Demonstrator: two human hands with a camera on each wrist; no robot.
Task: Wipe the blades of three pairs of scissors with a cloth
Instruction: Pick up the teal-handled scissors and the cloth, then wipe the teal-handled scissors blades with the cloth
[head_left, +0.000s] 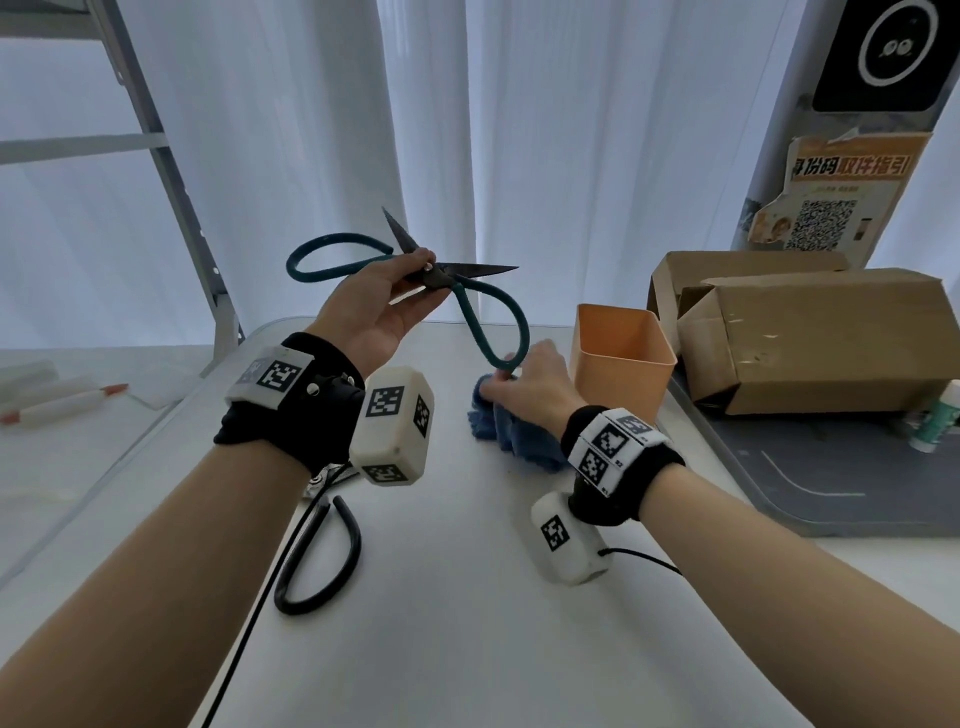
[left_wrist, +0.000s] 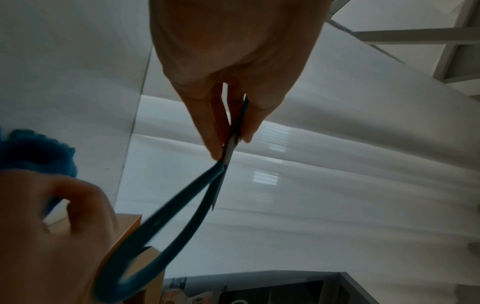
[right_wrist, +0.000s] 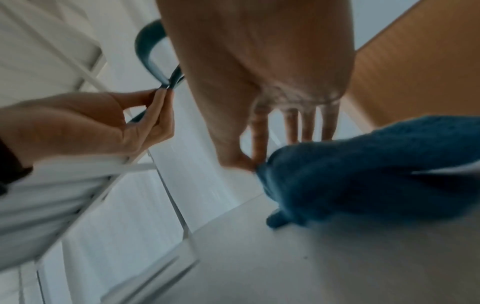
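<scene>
The left hand (head_left: 374, 306) pinches the teal-handled scissors (head_left: 415, 270) at the pivot, blades spread, raised above the white table (head_left: 467, 597). The right hand (head_left: 530, 384) pinches the blue cloth (head_left: 524, 441) bunched on the table just beside the orange bin (head_left: 623, 358). Only the head view shows black-handled scissors (head_left: 322, 561) lying on the table under the left wrist; the right wrist view shows thumb and forefinger nipping the cloth's edge.

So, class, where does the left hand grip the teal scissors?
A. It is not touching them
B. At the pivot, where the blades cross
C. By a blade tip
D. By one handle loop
B: the left hand pinches the teal scissors at the pivot, blades spread open, both loops free of it.
</scene>
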